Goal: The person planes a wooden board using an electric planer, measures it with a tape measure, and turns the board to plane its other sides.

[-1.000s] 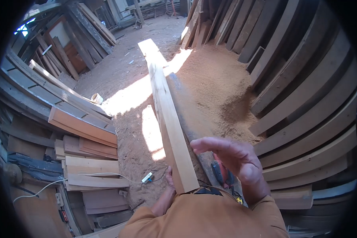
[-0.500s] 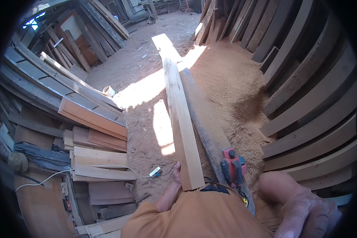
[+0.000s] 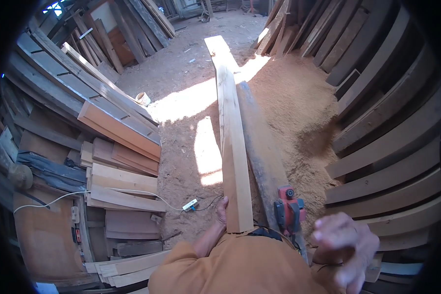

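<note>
A long, pale wooden beam [image 3: 238, 181] stretches away from my body, its near end against my brown shirt. My left hand [image 3: 222, 211] is closed on the beam's left edge close to that end. To the right of the beam, a red and black electric planer [image 3: 290, 210] rests on a dusty, worn plank [image 3: 264, 142]. My right hand [image 3: 345, 247] is in the air to the right of the planer, somewhat blurred. Its fingers are apart and loosely bent, with nothing visible in them.
Sawdust [image 3: 289, 108] is heaped on the ground at the right, beside leaning boards [image 3: 387, 161]. Stacked boards [image 3: 125, 181] line the left. A white power strip [image 3: 190, 205] with a cord lies left of the beam. A whitish container [image 3: 142, 99] stands farther back.
My right hand has risen and moved inward toward the planer, its fingers spreading. My left hand stays on the beam. The view has shifted slightly, while the planer remains on the plank.
</note>
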